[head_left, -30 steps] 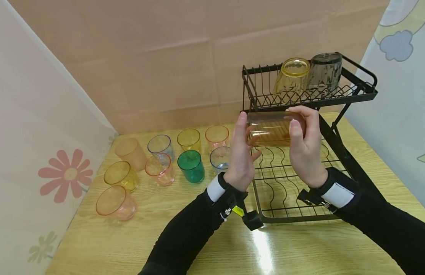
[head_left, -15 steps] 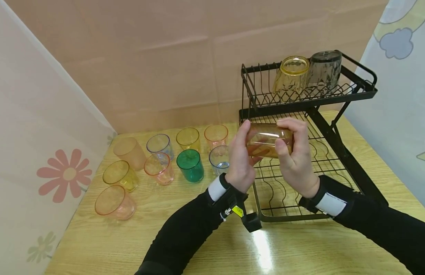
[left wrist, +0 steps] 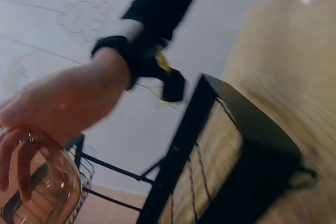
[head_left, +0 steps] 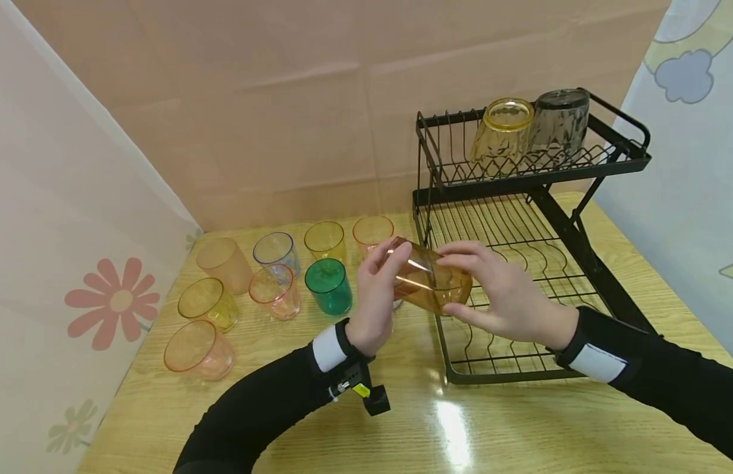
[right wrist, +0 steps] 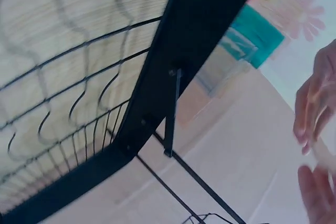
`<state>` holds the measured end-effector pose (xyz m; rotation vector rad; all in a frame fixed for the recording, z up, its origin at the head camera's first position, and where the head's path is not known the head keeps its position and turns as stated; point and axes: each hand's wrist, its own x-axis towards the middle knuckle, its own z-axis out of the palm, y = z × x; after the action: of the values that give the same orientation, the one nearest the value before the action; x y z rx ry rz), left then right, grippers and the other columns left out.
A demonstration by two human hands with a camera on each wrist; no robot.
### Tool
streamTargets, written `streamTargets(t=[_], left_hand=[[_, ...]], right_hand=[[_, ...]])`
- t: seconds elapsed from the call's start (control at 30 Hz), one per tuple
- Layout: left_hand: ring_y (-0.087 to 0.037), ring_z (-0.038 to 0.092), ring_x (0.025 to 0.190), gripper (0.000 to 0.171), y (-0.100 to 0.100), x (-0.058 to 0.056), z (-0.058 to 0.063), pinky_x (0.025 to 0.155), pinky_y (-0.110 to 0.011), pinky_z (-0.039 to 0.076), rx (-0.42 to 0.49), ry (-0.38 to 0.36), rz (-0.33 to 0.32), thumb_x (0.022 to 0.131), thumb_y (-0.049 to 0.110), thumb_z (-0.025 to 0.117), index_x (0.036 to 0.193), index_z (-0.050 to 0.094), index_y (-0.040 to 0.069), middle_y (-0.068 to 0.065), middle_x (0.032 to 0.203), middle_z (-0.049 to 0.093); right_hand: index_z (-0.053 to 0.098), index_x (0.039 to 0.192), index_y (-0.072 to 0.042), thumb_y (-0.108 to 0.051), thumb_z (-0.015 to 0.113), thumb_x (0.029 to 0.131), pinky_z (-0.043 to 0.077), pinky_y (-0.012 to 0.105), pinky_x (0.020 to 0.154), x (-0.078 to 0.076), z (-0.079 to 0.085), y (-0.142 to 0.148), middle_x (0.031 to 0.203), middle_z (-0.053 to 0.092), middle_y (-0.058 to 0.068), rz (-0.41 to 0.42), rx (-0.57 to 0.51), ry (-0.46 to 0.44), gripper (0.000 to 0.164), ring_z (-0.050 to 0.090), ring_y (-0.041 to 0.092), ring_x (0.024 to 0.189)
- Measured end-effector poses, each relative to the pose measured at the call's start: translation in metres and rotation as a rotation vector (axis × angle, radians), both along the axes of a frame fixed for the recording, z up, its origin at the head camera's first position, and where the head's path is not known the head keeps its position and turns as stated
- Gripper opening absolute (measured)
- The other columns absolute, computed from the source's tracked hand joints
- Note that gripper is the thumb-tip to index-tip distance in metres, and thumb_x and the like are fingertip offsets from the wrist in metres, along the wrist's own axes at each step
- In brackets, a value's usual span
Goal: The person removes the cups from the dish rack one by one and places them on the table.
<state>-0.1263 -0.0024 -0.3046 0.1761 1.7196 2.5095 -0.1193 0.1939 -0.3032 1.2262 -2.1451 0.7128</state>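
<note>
Both hands hold an amber glass [head_left: 428, 280] on its side in the head view, tilted with its right end lower. My left hand [head_left: 375, 296] grips the left end, thumb on top. At the other end my right hand [head_left: 508, 299] holds it between thumb and fingers. The glass is in front of the left side of a black two-tier dish rack [head_left: 475, 378]. In the left wrist view the amber glass [left wrist: 58, 187] fills the lower left corner, with fingers seen through it. Fingers [right wrist: 312, 111] show at the right edge of the right wrist view.
On the rack's top tier stand an upside-down yellow glass [head_left: 504, 135] and a grey glass [head_left: 560, 125]. Several coloured glasses stand on the table to the left, among them a green glass [head_left: 329, 289] and a pink glass [head_left: 200, 352]. Patterned sheets hang around the table.
Both hands have carried the amber glass left and down, from over the rack to its left side. The glass went from level to tilted. The standing glasses have not moved.
</note>
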Motion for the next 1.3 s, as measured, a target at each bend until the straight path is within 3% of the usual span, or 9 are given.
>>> streamTargets(t=[0.17, 0.33, 0.43, 0.6, 0.7, 0.87, 0.97, 1.07, 1.3], left_hand=[[-0.017, 0.061, 0.093, 0.039, -0.03, 0.006, -0.014, 0.072, -0.031, 0.054, -0.154, 0.119, -0.053, 0.093, 0.017, 0.063, 0.13, 0.057, 0.003, -0.008, 0.119, 0.057], [-0.027, 0.06, 0.095, 0.038, -0.06, 0.012, -0.029, 0.077, -0.03, 0.053, -0.289, 0.283, -0.039, 0.09, 0.006, 0.066, 0.127, 0.059, 0.0, -0.015, 0.116, 0.058], [-0.033, 0.058, 0.1, 0.041, -0.08, 0.017, -0.039, 0.078, -0.03, 0.053, -0.394, 0.336, -0.022, 0.088, 0.003, 0.068, 0.127, 0.058, 0.003, -0.02, 0.118, 0.056], [-0.03, 0.059, 0.103, 0.048, -0.116, 0.024, -0.055, 0.078, -0.035, 0.054, -0.548, 0.368, 0.007, 0.085, 0.003, 0.073, 0.129, 0.058, 0.013, -0.011, 0.12, 0.058], [-0.027, 0.06, 0.103, 0.051, -0.136, 0.025, -0.061, 0.078, -0.04, 0.054, -0.663, 0.421, 0.05, 0.083, 0.006, 0.077, 0.129, 0.059, 0.016, -0.004, 0.116, 0.06], [-0.023, 0.06, 0.103, 0.056, -0.164, 0.025, -0.068, 0.076, -0.047, 0.053, -0.857, 0.527, 0.148, 0.078, 0.009, 0.082, 0.129, 0.059, 0.017, -0.004, 0.121, 0.059], [-0.024, 0.061, 0.101, 0.062, -0.179, 0.023, -0.074, 0.074, -0.044, 0.053, -0.938, 0.549, 0.208, 0.075, 0.009, 0.084, 0.13, 0.059, 0.018, -0.003, 0.123, 0.058], [-0.023, 0.06, 0.1, 0.062, -0.192, 0.021, -0.077, 0.074, -0.043, 0.051, -1.009, 0.522, 0.248, 0.075, 0.011, 0.084, 0.131, 0.059, 0.018, -0.003, 0.119, 0.059], [-0.022, 0.06, 0.101, 0.056, -0.21, 0.021, -0.075, 0.075, -0.045, 0.05, -1.145, 0.451, 0.279, 0.078, 0.02, 0.083, 0.129, 0.059, 0.012, -0.005, 0.119, 0.058]], right_hand=[[0.052, 0.127, -0.003, -0.05, 0.048, 0.098, 0.056, 0.036, 0.072, 0.007, -0.006, 0.005, 0.129, 0.052, 0.015, 0.09, 0.222, 0.046, 0.056, 0.063, 0.023, 0.094], [0.054, 0.129, -0.005, -0.05, 0.053, 0.095, 0.056, 0.038, 0.075, 0.013, -0.015, 0.011, 0.131, 0.053, 0.016, 0.143, 0.364, 0.063, 0.056, 0.062, 0.025, 0.104], [0.052, 0.133, -0.007, -0.049, 0.057, 0.094, 0.055, 0.042, 0.078, 0.015, -0.02, 0.017, 0.133, 0.052, 0.016, 0.144, 0.43, 0.059, 0.058, 0.06, 0.028, 0.109], [0.048, 0.139, -0.009, -0.05, 0.061, 0.091, 0.053, 0.047, 0.083, 0.015, -0.023, 0.031, 0.136, 0.05, 0.016, 0.091, 0.514, 0.028, 0.064, 0.058, 0.031, 0.113], [0.046, 0.141, -0.012, -0.053, 0.056, 0.093, 0.052, 0.05, 0.084, 0.013, -0.021, 0.039, 0.138, 0.049, 0.016, 0.042, 0.551, 0.01, 0.064, 0.056, 0.034, 0.115], [0.046, 0.141, -0.01, -0.057, 0.047, 0.096, 0.05, 0.054, 0.086, 0.007, -0.009, 0.049, 0.137, 0.049, 0.018, -0.013, 0.583, 0.03, 0.065, 0.056, 0.037, 0.114], [0.048, 0.139, -0.009, -0.059, 0.043, 0.097, 0.049, 0.054, 0.086, 0.002, 0.0, 0.055, 0.136, 0.05, 0.02, -0.045, 0.586, 0.052, 0.065, 0.056, 0.038, 0.113], [0.049, 0.137, -0.008, -0.06, 0.039, 0.098, 0.047, 0.056, 0.088, -0.003, 0.009, 0.062, 0.135, 0.051, 0.021, -0.079, 0.582, 0.079, 0.067, 0.055, 0.04, 0.114], [0.054, 0.132, -0.002, -0.062, 0.035, 0.097, 0.044, 0.059, 0.09, -0.018, 0.031, 0.075, 0.133, 0.05, 0.023, -0.112, 0.526, 0.167, 0.072, 0.052, 0.043, 0.114]])
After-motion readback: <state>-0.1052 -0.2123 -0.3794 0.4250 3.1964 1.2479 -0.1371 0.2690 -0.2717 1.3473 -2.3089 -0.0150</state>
